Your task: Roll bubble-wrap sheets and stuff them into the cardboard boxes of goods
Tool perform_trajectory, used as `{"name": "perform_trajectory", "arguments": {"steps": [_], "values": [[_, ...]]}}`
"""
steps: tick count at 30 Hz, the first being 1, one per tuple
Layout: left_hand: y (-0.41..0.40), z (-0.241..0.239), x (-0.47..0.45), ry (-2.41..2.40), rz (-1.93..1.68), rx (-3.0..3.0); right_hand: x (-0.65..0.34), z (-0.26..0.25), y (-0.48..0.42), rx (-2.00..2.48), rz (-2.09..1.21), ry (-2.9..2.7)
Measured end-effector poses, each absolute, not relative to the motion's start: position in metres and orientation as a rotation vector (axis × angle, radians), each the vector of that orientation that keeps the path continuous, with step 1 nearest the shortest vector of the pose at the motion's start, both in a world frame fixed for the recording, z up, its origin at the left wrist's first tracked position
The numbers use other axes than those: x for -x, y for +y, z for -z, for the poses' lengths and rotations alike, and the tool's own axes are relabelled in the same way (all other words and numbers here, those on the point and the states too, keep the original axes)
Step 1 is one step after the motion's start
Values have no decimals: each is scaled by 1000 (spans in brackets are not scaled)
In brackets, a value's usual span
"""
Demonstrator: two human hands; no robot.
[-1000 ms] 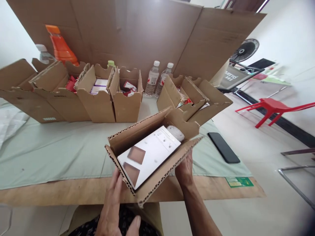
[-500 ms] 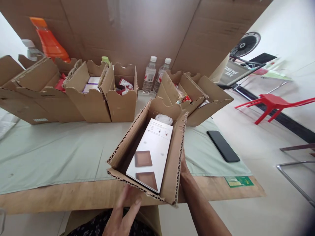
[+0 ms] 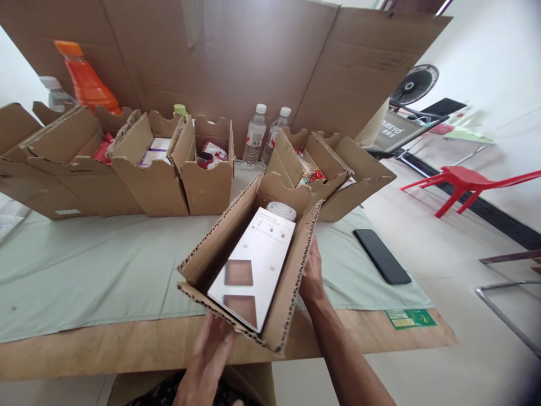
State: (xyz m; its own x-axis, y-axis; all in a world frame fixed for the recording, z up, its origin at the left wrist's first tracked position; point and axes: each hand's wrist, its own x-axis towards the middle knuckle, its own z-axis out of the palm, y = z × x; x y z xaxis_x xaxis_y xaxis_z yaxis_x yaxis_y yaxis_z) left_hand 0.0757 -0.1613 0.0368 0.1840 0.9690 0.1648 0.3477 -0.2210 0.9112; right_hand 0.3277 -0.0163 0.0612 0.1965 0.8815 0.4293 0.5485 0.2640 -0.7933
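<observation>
Tilted toward me, an open-topped cardboard box (image 3: 291,293) is held up over the table's front part. Inside it lie a white carton (image 3: 264,242) printed with brown squares and, behind that, a rounded whitish item (image 3: 281,211) whose kind I cannot make out. My right hand (image 3: 311,273) grips the box's right side, its fingers partly hidden behind the wall. At the near end, my left hand (image 3: 211,344) supports the box from below, with the fingertips hidden underneath.
Several similar boxes with goods stand in a row, including one with purple-white packs (image 3: 211,192) nearby. Two water bottles (image 3: 255,135) and an orange bottle (image 3: 88,82) stand behind. A black phone (image 3: 381,256) lies right on the green cloth (image 3: 139,270). A red chair (image 3: 460,180) stands beyond.
The box has shifted slightly left, its near end swinging left. My left hand has moved up against its near underside, and more of my right hand shows beside it.
</observation>
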Motion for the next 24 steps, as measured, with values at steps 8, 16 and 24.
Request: {"name": "perform_trajectory", "arguments": {"steps": [8, 16, 24], "values": [[-128, -33, -61, 1420, -1118, -1631, -349, -28, -149, 1682, -232, -1178], [-5, -65, -93, 1189, -1102, -1666, -313, 11, -207, 1624, -196, -1233], [-15, -51, -111, 1180, -1174, -1595, -350, -14, -157, 1757, -306, -1247]]}}
